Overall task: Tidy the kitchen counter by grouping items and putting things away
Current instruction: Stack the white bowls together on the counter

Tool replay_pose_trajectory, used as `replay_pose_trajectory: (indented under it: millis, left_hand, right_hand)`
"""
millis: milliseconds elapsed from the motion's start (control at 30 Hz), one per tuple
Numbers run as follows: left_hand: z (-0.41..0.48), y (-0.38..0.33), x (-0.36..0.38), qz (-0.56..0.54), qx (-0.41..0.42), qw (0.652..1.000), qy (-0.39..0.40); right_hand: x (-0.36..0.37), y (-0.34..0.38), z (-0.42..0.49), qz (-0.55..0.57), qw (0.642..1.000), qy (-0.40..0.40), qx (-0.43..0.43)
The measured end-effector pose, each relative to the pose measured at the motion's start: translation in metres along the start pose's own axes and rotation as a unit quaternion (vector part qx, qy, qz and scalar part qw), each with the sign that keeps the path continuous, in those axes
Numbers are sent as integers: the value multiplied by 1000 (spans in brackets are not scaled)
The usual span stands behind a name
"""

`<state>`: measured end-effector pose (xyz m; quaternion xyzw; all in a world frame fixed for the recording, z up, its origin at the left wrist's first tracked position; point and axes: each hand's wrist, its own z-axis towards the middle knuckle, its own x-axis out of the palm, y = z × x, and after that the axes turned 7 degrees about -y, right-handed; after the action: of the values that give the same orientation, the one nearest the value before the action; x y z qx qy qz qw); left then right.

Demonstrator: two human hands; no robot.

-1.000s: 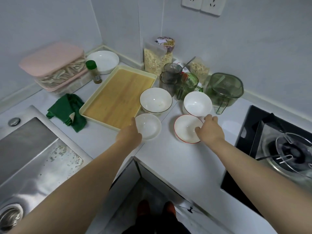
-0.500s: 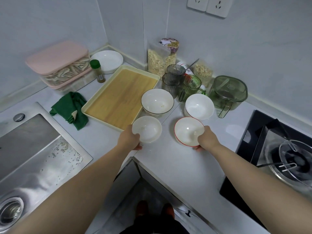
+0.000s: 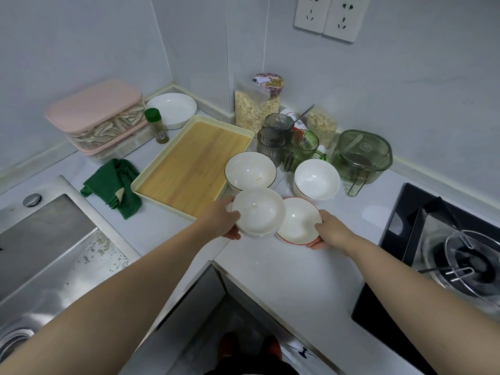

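Note:
My left hand (image 3: 223, 221) grips a small white bowl (image 3: 258, 211) by its left rim and holds it lifted over the counter corner. My right hand (image 3: 328, 232) grips a red-rimmed white bowl (image 3: 297, 221) by its right rim, tilted, its left edge tucked under the small bowl. Behind them on the counter stand a larger white bowl with a dark rim (image 3: 250, 170) and another white bowl (image 3: 316, 178). A wooden tray with a cream rim (image 3: 194, 163) lies to the left of the bowls.
Green cups (image 3: 286, 144) and a lidded green container (image 3: 362, 155) stand behind the bowls, with bags of oats (image 3: 253, 106) by the wall. Pink-lidded boxes (image 3: 100, 117), a spice jar (image 3: 158, 125), a white dish (image 3: 171, 109) and a green cloth (image 3: 115, 186) sit left. Sink (image 3: 40, 244) left, stove (image 3: 454, 253) right.
Both hands have lifted their bowls off the counter and brought them together; the small white bowl now overlaps the red-rimmed one, which has tilted.

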<state>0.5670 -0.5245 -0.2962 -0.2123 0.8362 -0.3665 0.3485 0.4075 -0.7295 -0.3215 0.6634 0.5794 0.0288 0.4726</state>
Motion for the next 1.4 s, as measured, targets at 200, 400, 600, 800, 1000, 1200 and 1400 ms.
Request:
replay_pose_trajectory:
  millis: [200,400,600,800,1000,1200,1400]
  left_hand:
    - [-1,-15,4,21,40,999,12]
    - [-4,-18,15,45,66,997,13]
    - [-4,-23,34,74,98,992,26]
    - [-6,-21,44,163,124,979,16]
    - [-4,-18,47,192,131,973,4]
    - [1,-12,51,229,143,962,-31]
    - [0,-17,58,99,-14,994,39]
  right_hand:
    - [8,5,-7,25,998,50,-7]
    - [1,9,-10,92,993,63,48]
    - [0,14,-13,20,999,48,-2]
    - [14,12,-9,-33,999,-6,-36]
    - [19,6,-7,-12,999,-17,-25]
    - [21,2,-8,11,999,-18,-27]
    - [22,-1,-8,59,998,16,3]
